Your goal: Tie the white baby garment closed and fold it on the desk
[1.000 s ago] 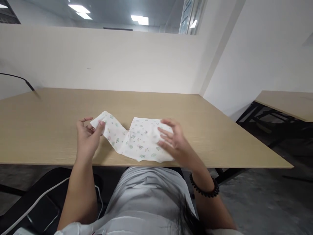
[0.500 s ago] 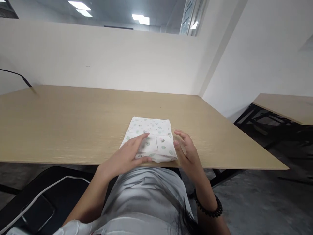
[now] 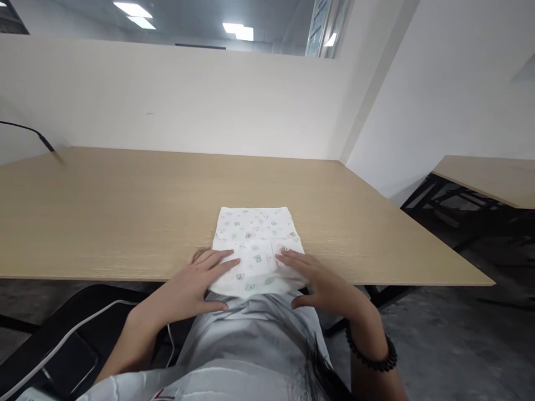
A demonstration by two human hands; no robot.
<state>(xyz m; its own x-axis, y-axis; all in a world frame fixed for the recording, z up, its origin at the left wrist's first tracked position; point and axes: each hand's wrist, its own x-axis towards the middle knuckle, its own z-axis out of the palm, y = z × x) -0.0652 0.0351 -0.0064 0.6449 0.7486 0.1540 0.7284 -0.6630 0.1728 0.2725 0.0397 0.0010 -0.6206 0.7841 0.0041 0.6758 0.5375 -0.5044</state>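
A folded white cloth (image 3: 259, 228) with a small green and pink print lies at the table's near edge, its front part reaching past the edge towards my lap. My left hand (image 3: 199, 281) rests on its left side, fingers spread and the thumb apart. On the right side, my right hand (image 3: 321, 281) lies with its fingers stretched over the cloth and its thumb by the front corner. Neither hand is closed round the fabric.
The wooden table (image 3: 125, 206) runs back to a white partition (image 3: 200, 100). A black cable (image 3: 39, 135) lies at the far left. Beside me is a black chair (image 3: 104, 328) with a dark phone-like object (image 3: 73, 362) and a white cable (image 3: 71, 331). Another table (image 3: 489, 178) stands right.
The cloth has been drawn towards me and now overhangs the table's front edge. My left hand has moved left and nearer; my right hand has come down onto the cloth.
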